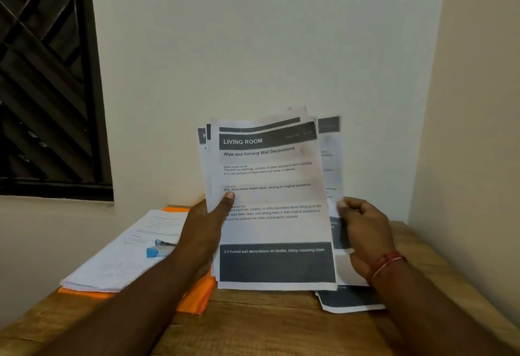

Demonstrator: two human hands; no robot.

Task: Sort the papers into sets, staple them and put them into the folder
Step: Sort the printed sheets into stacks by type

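My left hand [206,220] holds a fanned stack of printed papers [270,203] upright above the table, thumb pressed on the front sheet headed "LIVING ROOM". My right hand [363,223] pinches a blurred sheet [332,158] at the stack's right edge, partly behind the front sheet. On the left lies an orange folder [197,293] with a pile of white papers [123,260] on top. A blue stapler [159,248] rests on that pile, partly hidden by my left forearm. Another printed sheet [349,299] lies flat on the table under my right wrist.
The wooden table [253,324] stands in a corner, with a white wall behind and another wall close on the right. A dark barred window [47,79] is at the upper left. Bare wood shows along the table's front.
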